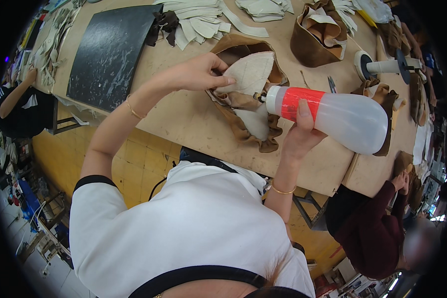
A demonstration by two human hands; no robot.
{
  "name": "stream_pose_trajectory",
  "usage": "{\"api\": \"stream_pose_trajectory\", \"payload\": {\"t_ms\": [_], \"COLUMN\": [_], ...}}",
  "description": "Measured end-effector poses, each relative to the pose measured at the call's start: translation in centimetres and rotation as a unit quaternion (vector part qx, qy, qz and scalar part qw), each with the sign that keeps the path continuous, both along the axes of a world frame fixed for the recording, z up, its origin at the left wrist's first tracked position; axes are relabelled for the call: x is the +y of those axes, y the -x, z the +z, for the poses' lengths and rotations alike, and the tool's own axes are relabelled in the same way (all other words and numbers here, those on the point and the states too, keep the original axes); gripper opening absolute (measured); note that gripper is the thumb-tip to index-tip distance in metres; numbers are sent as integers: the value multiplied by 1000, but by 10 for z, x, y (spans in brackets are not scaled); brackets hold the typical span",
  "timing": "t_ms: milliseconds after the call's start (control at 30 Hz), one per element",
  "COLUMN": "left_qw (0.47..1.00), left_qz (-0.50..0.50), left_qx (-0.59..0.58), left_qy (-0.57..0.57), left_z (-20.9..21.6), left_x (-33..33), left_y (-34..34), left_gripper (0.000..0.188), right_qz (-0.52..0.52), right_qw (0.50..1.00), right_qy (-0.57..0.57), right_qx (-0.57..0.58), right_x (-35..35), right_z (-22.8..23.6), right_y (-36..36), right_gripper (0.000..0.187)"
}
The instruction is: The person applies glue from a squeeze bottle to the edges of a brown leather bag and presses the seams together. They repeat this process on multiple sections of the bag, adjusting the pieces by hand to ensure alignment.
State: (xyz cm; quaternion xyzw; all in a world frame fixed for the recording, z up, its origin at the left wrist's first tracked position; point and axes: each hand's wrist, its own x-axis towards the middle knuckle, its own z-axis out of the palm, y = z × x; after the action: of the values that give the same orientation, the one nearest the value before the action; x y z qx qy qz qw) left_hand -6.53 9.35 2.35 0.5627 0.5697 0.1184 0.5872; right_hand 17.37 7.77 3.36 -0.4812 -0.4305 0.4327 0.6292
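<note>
A brown leather piece (268, 144) with a gathered edge lies folded on the table, in front of my body. Inside it stands a cream, stiff-looking lining piece (251, 72). My left hand (206, 72) reaches in from the left, its thumb and fingers pinching the edge of this lining. In my right hand (303, 136) is a translucent squeeze bottle (352, 121) with a red band, tipped on its side. Its nozzle (258, 97) points left at the leather, close to the lining; whether it touches cannot be made out.
A black board (111, 54) lies on the left of the table (184, 119). Cream strips (198, 20) are piled at the back, beside another brown leather piece (313, 39). A thread spool (382, 66) lies at the right. Co-workers sit left and right (370, 233).
</note>
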Motion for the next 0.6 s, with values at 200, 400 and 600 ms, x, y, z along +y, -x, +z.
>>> {"api": "stream_pose_trajectory", "payload": {"t_ms": [200,400,600], "left_qw": [990,954,925], "left_qz": [82,148,189], "left_qx": [-111,-229,-281], "left_qy": [-17,127,172], "left_z": [-2,2,-5], "left_x": [-7,-8,-12], "left_y": [-9,-18,-22], "left_gripper": [37,33,29], "right_qz": [42,83,129], "right_qw": [999,994,989], "right_qy": [-1,68,53], "right_qx": [-12,-5,-58], "right_x": [-5,-16,-15], "right_z": [0,0,-9], "right_y": [5,22,25], "right_gripper": [48,47,47]}}
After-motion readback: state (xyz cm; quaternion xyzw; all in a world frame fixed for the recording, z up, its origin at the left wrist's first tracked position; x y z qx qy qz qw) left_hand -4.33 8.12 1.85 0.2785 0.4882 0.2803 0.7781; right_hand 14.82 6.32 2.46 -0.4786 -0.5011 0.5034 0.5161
